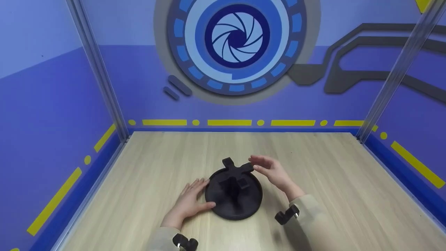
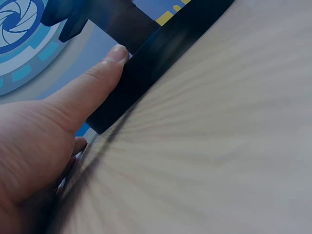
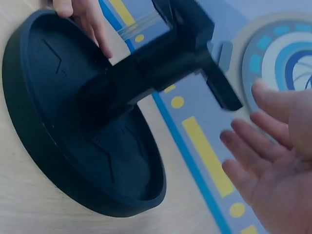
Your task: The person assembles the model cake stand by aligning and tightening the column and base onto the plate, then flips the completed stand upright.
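Observation:
A black stand (image 1: 235, 195) is upright on the table, with a round, raised-rim base (image 3: 53, 161), a central post (image 3: 141, 78) and several short arms at its top. My left hand (image 1: 190, 204) lies at the base's left side with fingers spread. Its thumb (image 2: 92, 83) rests on the rim, and the fingertips reach the rim farther back. Beside the top's right arm (image 3: 219, 85) is my right hand (image 1: 277, 176), raised, its fingers loosely extended. In the right wrist view, a gap shows between those fingers and the arm.
A light wood-grain table (image 1: 156, 164) carries the stand. Blue panels with yellow markings surround it at the back (image 1: 139, 83) and both sides, joined by metal posts (image 1: 101, 69) in the corners. Each sleeve has a small black device (image 1: 287, 214) at the wrist.

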A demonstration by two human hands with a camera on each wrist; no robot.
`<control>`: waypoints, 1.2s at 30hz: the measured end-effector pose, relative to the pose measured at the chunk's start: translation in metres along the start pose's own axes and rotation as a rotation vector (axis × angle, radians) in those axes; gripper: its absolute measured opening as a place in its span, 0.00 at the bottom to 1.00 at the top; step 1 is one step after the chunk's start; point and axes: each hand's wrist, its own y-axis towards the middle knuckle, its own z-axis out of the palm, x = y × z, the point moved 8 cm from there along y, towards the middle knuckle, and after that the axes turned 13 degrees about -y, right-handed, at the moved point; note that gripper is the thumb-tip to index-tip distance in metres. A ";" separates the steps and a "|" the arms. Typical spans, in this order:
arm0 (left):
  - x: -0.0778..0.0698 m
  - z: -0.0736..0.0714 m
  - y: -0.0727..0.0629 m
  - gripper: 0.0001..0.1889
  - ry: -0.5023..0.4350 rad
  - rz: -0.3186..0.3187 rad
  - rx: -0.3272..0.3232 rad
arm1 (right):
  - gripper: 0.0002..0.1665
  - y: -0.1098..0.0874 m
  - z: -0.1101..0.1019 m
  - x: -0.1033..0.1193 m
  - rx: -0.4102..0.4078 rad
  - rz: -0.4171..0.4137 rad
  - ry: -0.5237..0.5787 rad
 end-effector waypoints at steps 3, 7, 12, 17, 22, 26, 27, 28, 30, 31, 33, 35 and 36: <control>0.000 0.000 0.000 0.50 0.002 0.002 -0.001 | 0.31 0.002 0.005 -0.004 0.065 -0.015 0.038; -0.001 0.000 0.000 0.50 0.006 0.005 -0.003 | 0.32 0.004 0.010 -0.009 0.115 -0.027 0.089; 0.000 0.000 0.000 0.50 0.017 0.009 -0.003 | 0.31 0.004 0.011 -0.011 0.119 -0.022 0.129; 0.000 0.001 0.000 0.50 0.014 0.010 0.002 | 0.29 0.002 0.010 -0.012 0.107 -0.008 0.116; 0.001 0.000 0.000 0.51 0.013 0.004 0.003 | 0.29 0.000 0.008 -0.013 0.099 0.011 0.092; 0.000 0.000 0.000 0.50 0.002 -0.005 0.001 | 0.28 -0.002 0.006 -0.013 0.098 0.017 0.064; 0.000 0.000 -0.001 0.50 -0.001 -0.009 0.002 | 0.27 -0.003 0.005 -0.014 0.099 0.021 0.057; 0.000 0.000 -0.001 0.50 -0.003 -0.012 0.002 | 0.27 -0.003 0.005 -0.014 0.100 0.022 0.054; 0.000 0.001 -0.001 0.51 -0.007 -0.018 0.002 | 0.27 -0.004 0.005 -0.014 0.107 0.020 0.055; 0.000 0.001 -0.001 0.51 -0.007 -0.019 0.001 | 0.27 -0.005 0.005 -0.014 0.112 0.014 0.056; 0.000 0.000 -0.001 0.50 -0.002 -0.019 0.000 | 0.26 -0.005 0.005 -0.013 0.122 0.011 0.065; 0.000 0.000 -0.001 0.51 0.002 -0.018 0.000 | 0.26 -0.006 0.005 -0.012 0.135 0.005 0.067; 0.001 0.000 0.000 0.51 0.005 -0.017 0.000 | 0.27 -0.007 0.006 -0.012 0.142 0.003 0.063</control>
